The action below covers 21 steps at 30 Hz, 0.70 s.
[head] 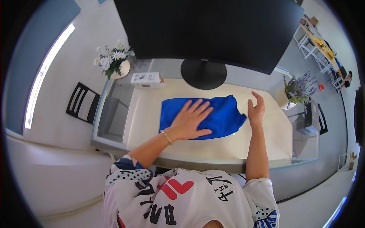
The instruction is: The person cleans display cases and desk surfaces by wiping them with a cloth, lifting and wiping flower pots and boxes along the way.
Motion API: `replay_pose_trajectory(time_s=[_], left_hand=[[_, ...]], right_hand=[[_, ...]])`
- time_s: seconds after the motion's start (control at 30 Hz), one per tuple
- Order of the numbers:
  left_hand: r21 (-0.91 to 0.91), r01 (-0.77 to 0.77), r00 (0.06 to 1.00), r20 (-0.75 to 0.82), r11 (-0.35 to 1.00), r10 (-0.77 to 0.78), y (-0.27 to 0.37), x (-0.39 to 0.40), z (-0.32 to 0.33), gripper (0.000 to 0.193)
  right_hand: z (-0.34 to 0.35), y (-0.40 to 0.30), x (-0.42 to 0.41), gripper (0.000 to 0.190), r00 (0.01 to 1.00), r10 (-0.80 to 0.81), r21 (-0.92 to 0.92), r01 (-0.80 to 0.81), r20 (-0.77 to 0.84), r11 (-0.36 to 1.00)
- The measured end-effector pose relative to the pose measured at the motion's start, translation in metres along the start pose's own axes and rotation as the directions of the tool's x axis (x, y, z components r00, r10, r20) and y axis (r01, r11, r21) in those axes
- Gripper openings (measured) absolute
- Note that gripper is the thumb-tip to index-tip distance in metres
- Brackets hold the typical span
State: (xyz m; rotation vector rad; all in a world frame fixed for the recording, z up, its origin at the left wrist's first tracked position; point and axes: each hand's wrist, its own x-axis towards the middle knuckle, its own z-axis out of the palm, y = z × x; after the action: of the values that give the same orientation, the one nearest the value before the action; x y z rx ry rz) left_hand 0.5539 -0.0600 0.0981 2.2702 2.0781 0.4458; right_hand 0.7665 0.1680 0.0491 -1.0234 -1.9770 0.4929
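A blue folded cloth (pixel 222 114), possibly a garment, lies on a cream-coloured mat in front of me. Its left edge is straight, while the right end is uneven with a pointed corner. My left hand (pixel 192 121) rests palm down on the cloth's left half, fingers spread, covering part of it. To the right of the cloth, my right hand (pixel 256 109) is held apart from it, thumb and fingers parted with nothing between them.
A black monitor (pixel 205 28) on a round base (pixel 203 74) stands behind the cloth. White daisies (pixel 109 59) in a pot and a small white box (pixel 146 79) sit back left. Potted lavender (pixel 299 87) and a grey box (pixel 311 116) stand right. The glass tabletop (pixel 114 114) extends beyond the mat (pixel 273 136).
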Motion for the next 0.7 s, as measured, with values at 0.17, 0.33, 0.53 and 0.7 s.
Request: replay_pose_trajectory(time_s=[0.17,0.33,0.53,0.7], left_hand=[[0.055,0.411,0.896,-0.206,0.910,-0.393,-0.091,-0.100,-0.042,0.070],[0.202,0.894,0.438,-0.216,0.399,-0.873,-0.143,-0.200,-0.063,0.082],[0.296,0.827,0.541,-0.189,0.478,-0.819,-0.060,-0.168,-0.028,0.084],[0.034,0.353,0.935,-0.036,0.935,-0.352,0.112,-0.086,0.002,0.086]], right_hand=[[-0.002,-0.014,0.000,0.034,0.989,0.131,0.012,-0.132,0.072,0.991],[0.009,-0.002,0.002,0.037,0.996,-0.047,-0.211,0.061,0.073,0.976],[0.015,0.003,0.003,0.042,0.999,0.019,-0.128,-0.025,-0.047,0.991],[0.019,0.009,0.003,0.041,0.999,-0.003,-0.084,-0.002,-0.052,0.996]])
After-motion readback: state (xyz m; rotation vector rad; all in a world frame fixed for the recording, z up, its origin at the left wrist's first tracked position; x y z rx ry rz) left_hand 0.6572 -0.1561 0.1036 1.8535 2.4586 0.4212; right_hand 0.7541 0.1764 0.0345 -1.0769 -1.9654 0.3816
